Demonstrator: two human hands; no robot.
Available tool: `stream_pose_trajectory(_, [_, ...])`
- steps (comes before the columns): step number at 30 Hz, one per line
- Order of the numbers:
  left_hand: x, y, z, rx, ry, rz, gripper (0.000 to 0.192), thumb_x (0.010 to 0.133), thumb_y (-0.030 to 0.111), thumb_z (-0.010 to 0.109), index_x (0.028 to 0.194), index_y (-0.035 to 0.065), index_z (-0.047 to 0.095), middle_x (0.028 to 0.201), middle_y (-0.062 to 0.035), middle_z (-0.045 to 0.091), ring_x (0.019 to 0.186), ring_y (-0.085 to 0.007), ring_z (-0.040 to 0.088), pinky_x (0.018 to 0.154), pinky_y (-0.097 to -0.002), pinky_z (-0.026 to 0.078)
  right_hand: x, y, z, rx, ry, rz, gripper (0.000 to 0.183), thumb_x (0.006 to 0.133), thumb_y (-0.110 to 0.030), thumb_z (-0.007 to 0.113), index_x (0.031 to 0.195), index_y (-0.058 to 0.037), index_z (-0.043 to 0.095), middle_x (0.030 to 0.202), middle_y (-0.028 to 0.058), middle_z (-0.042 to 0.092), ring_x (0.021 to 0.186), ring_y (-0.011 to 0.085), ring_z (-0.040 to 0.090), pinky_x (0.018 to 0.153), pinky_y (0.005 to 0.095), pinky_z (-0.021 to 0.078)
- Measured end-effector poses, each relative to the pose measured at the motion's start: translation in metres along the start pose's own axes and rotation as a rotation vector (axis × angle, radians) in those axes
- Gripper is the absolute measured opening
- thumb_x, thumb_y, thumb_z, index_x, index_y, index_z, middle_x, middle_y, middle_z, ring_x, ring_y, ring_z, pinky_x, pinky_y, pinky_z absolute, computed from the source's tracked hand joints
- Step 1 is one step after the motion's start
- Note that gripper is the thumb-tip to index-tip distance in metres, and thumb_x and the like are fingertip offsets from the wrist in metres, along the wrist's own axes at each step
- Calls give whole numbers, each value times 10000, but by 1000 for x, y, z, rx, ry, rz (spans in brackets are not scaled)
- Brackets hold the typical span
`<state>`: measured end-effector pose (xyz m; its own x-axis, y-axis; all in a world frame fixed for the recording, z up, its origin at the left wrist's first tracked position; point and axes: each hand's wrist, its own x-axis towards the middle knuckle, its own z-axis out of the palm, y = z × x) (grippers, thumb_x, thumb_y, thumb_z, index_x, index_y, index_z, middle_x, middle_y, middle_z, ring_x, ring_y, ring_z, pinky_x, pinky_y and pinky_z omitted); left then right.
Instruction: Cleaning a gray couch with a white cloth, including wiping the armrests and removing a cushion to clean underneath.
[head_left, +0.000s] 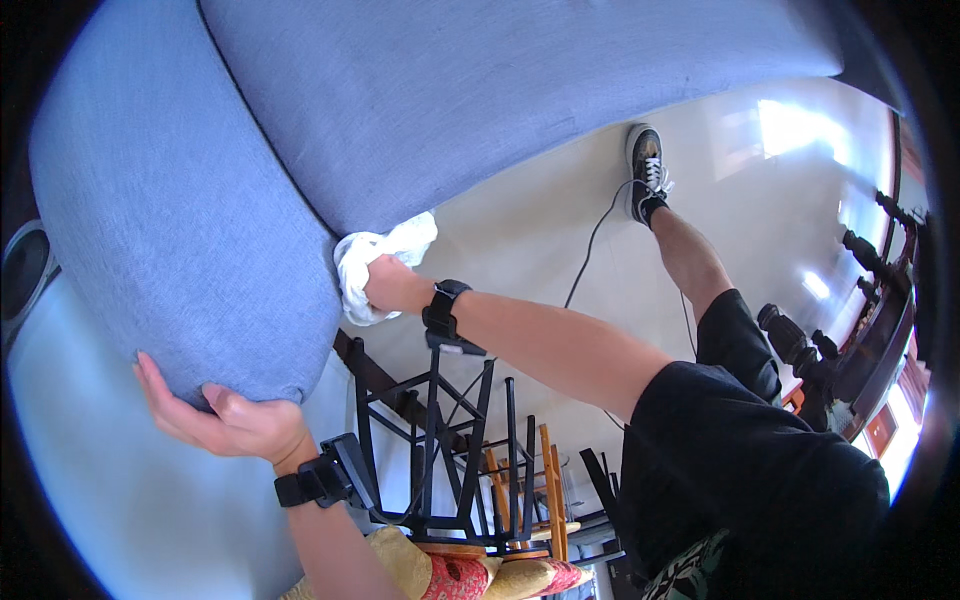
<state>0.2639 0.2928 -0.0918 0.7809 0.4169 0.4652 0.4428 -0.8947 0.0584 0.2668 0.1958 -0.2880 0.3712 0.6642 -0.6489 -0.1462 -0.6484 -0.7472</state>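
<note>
A blue-grey fabric sofa (420, 97) fills the upper left, with a dark seam between its long panel and the rounded end section (187, 247). My right hand (390, 281) is bunched in a crumpled white cloth (360, 259), pressed at the lower end of that seam; the cloth hides most of its fingers. Lower left, my left hand (225, 420) cups the corner of the end section, thumb and fingers spread around its edge. Black straps with small devices circle both wrists.
Black metal-framed stools (435, 442) stand at the bottom, near yellow and red patterned cushions (457, 577). A thin black cable (589, 259) runs across the pale floor (540, 202) by my shoe (646, 172). Dark turned-wood furniture (847, 375) is at right, a pale wall (150, 510) at left.
</note>
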Motion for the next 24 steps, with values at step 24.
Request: stream_pose_trajectory(24, [9,2,-19,89,-105,-255,717,899,557,222,1270,-25,419,1291,-247,386,1182,-386,381,986,-487,278,-120,110,-308,1918,-85,300,401,941,-198,265,1274,-30,413,1230,155,502,1124,290,498,985,483,373])
